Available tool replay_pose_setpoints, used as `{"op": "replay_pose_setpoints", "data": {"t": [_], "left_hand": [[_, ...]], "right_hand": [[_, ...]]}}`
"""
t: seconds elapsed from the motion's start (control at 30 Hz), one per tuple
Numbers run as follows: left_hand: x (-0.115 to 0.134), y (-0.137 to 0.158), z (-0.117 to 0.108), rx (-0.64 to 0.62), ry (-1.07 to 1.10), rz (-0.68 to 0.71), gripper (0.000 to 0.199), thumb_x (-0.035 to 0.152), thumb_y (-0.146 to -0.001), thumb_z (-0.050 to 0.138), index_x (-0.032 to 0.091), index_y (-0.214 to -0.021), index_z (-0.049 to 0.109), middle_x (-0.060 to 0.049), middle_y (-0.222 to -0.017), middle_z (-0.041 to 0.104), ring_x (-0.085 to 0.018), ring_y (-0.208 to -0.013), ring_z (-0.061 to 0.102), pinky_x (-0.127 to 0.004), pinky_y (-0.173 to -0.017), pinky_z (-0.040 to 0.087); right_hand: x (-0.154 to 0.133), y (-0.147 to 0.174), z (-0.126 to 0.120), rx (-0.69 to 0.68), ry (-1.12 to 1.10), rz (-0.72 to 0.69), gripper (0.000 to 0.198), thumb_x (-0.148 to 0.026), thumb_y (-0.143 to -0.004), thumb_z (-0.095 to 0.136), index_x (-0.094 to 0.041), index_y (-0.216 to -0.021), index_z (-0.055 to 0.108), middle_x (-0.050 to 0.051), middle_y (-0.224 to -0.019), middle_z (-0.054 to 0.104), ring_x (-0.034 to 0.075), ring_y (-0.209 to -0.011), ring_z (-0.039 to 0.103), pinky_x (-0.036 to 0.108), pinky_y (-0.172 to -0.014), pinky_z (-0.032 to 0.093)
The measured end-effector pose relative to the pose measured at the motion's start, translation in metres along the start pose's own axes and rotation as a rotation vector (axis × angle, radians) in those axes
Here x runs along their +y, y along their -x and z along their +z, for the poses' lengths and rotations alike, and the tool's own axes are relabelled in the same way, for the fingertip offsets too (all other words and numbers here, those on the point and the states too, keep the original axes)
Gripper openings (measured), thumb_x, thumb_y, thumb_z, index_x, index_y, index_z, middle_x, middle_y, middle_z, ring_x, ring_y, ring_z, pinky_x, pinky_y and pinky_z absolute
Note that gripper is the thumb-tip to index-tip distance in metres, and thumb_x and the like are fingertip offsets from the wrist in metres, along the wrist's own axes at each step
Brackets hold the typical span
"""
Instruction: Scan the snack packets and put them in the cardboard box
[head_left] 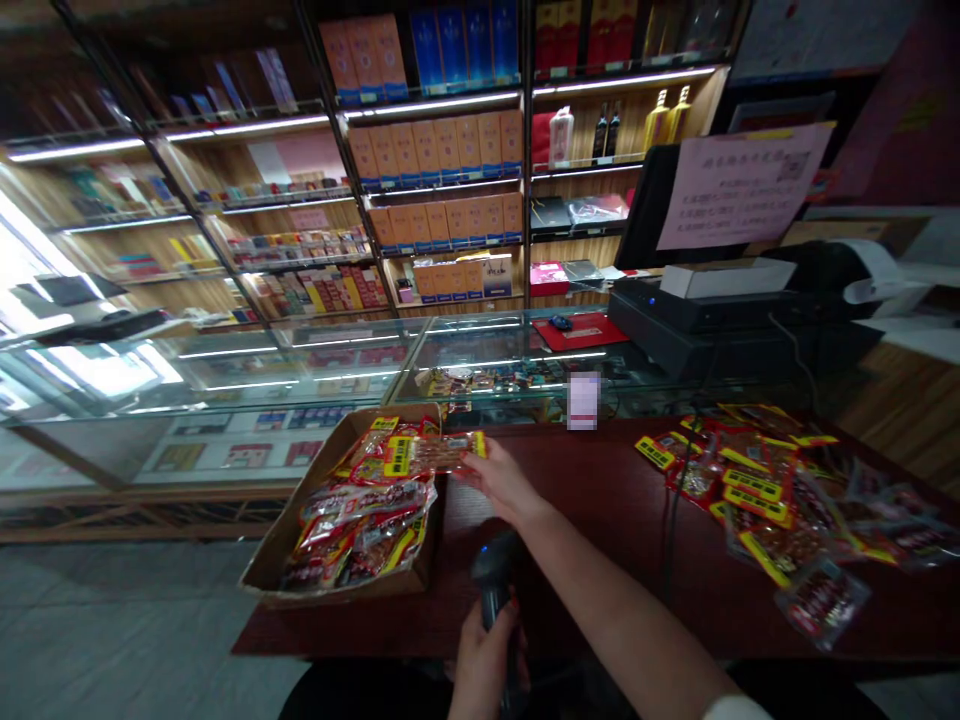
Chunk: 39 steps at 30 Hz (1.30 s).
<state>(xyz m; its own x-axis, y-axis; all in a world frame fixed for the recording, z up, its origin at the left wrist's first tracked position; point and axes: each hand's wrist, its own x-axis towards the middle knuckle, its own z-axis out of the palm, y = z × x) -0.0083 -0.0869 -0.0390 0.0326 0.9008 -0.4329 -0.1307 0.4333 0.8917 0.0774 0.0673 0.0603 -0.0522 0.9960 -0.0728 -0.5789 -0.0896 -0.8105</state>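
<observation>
My right hand reaches out to the left and grips one end of a snack packet, clear in the middle with yellow and red ends. The packet hovers over the right rim of a cardboard box filled with similar packets. Low in the middle, my left hand is wrapped round the handle of a black barcode scanner. A small blue light glows on the scanner's head, which points up and forward. Part of its handle is hidden by my fingers.
Several loose snack packets lie heaped on the right of the dark red table. A thin cable runs down beside them. Behind stand a glass display counter, a black cash-register unit and a monitor with a paper notice.
</observation>
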Motion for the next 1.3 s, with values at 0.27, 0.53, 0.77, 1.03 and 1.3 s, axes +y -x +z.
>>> {"op": "replay_pose_setpoints", "data": {"t": [0.27, 0.53, 0.77, 1.03, 1.3], "left_hand": [[0.004, 0.001, -0.003, -0.056, 0.001, -0.014, 0.07, 0.069, -0.061, 0.077, 0.016, -0.102, 0.055, 0.007, -0.046, 0.059, -0.012, -0.028, 0.049, -0.021, -0.028, 0.039], [0.005, 0.005, 0.002, -0.04, -0.007, 0.058, 0.067, 0.07, -0.064, 0.075, 0.015, -0.099, 0.06, 0.007, -0.047, 0.059, -0.01, -0.026, 0.047, -0.019, -0.028, 0.034], [0.007, 0.005, 0.002, -0.009, -0.041, 0.033, 0.072, 0.072, -0.059, 0.077, 0.014, -0.1, 0.061, 0.007, -0.046, 0.058, -0.01, -0.026, 0.047, -0.019, -0.027, 0.035], [0.028, 0.019, 0.004, -0.065, -0.059, 0.022, 0.062, 0.064, -0.065, 0.078, 0.015, -0.1, 0.063, 0.005, -0.049, 0.06, -0.009, -0.028, 0.047, -0.018, -0.029, 0.037], [0.049, 0.04, 0.011, -0.173, -0.097, 0.052, 0.064, 0.066, -0.067, 0.076, 0.015, -0.104, 0.063, 0.005, -0.052, 0.059, -0.008, -0.03, 0.045, -0.018, -0.031, 0.035]], "right_hand": [[-0.009, -0.024, -0.054, 0.25, 0.79, -0.268, 0.058, -0.032, -0.079, 0.067, -0.02, -0.134, 0.053, 0.014, -0.141, 0.056, 0.026, -0.134, 0.049, 0.048, -0.115, 0.034], [-0.073, 0.039, -0.239, 1.046, 1.816, -0.038, 0.071, -0.032, -0.088, 0.054, 0.007, -0.144, 0.037, 0.037, -0.146, 0.042, 0.047, -0.142, 0.03, 0.061, -0.114, 0.014], [-0.05, 0.067, -0.214, 0.716, 1.88, -0.112, 0.048, -0.02, -0.088, 0.05, -0.01, -0.134, 0.056, 0.022, -0.125, 0.061, 0.035, -0.116, 0.058, 0.042, -0.101, 0.039], [-0.024, 0.092, -0.169, 0.428, 1.617, -0.226, 0.035, -0.034, -0.097, 0.043, -0.026, -0.117, 0.071, 0.008, -0.121, 0.067, 0.024, -0.103, 0.065, 0.033, -0.092, 0.047], [-0.053, 0.053, -0.184, 0.187, 1.7, 0.049, 0.094, -0.041, -0.066, 0.082, -0.017, -0.148, 0.043, 0.019, -0.148, 0.049, 0.036, -0.137, 0.043, 0.049, -0.106, 0.038]]}}
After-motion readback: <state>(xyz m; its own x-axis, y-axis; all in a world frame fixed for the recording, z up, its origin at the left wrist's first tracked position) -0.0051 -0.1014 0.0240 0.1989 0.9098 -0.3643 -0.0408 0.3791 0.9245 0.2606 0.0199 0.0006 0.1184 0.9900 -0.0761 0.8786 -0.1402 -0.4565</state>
